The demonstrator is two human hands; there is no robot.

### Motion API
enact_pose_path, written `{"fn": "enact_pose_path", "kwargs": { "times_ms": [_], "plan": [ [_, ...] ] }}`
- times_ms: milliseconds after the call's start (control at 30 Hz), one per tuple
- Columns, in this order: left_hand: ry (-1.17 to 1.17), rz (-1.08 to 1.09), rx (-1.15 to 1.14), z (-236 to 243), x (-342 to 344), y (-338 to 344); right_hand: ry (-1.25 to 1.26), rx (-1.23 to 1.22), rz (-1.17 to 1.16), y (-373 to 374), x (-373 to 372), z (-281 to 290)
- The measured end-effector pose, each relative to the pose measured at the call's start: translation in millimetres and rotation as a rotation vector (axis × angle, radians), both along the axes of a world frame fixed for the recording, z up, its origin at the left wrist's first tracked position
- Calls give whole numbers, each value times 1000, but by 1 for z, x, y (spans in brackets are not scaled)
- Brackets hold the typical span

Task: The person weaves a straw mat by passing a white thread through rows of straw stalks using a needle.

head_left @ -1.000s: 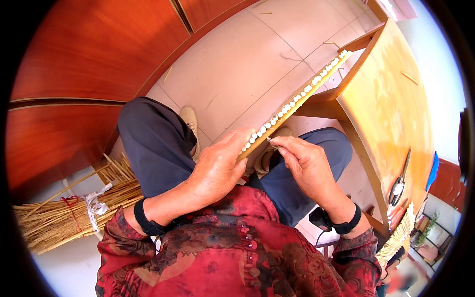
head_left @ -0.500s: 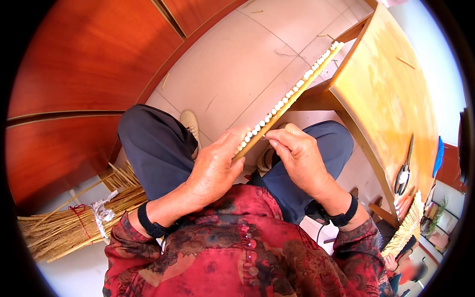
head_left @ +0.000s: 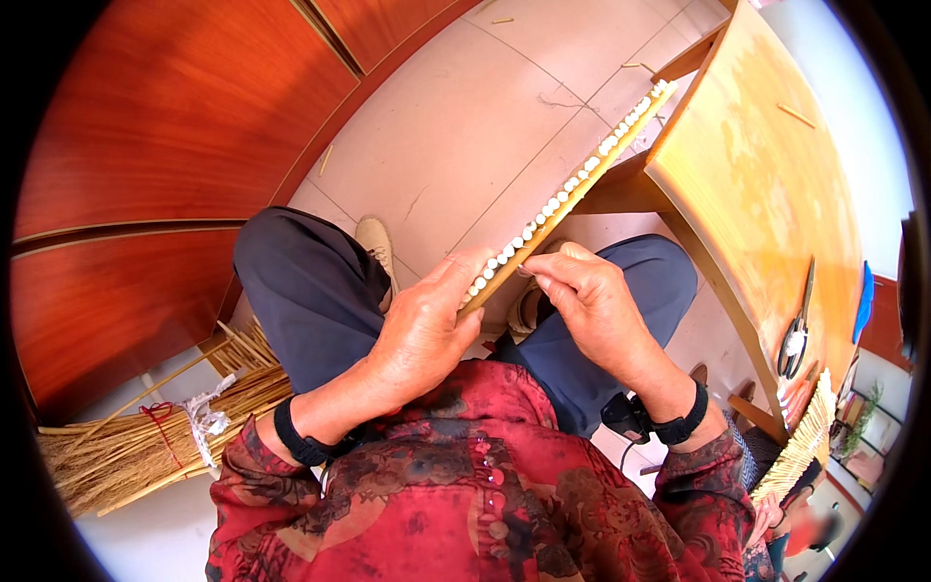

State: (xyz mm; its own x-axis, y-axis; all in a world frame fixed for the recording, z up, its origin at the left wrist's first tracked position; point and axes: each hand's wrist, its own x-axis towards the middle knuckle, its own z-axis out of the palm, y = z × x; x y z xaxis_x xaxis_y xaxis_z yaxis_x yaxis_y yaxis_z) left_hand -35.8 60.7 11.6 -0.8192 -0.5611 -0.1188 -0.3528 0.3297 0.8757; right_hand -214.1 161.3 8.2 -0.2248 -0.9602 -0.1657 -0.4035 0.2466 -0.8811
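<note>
- The work in hand is a narrow strip of stalks [head_left: 554,206], held between the person's knees and slanting up past the table [head_left: 742,126].
- Done, as far as it shows: pale round cut ends sit side by side in a row along nearly all of the strip's visible length, so the row looks well advanced.
- Left: hard to judge. The strip's near end is hidden in the left hand [head_left: 424,315], and whether every stalk is fastened is too small to tell.
- The left hand's grip is closed around the near end of the strip, thumb lying along the row.
- The right hand [head_left: 596,299] has a pinching grip, thumb against forefinger, on a small thin piece [head_left: 524,270] just beside the strip's right side; whether this is a needle or thread, I cannot tell.
- The strip's long axis runs diagonally, from near left at the left hand to far right, its far end pointing past the table's left edge.
- The pale ends line its left, upper side; a plain yellow face lies along its right, nearer side.
- Scissors [head_left: 794,344] lie on the table to the right, and a tied bundle of stalks [head_left: 145,451] lies near left, both apart from the hands.
</note>
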Motion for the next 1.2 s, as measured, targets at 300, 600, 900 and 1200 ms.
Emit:
{"fn": "enact_pose_path", "kwargs": {
  "times_ms": [300,600,900,1200],
  "plan": [
    [3,-5,-19,-3,-1,1,-31,17,8,1,-4,1],
    [-13,-2,-63,-2,-1,-2,100,-5,-53,1,5,-3],
    [-136,25,39,3,-3,-9,110,-198,-46,-12,9,-18],
    [-92,23,36,-2,-1,-11,137,-262,43,-15,-3,-27]
  ]
}}
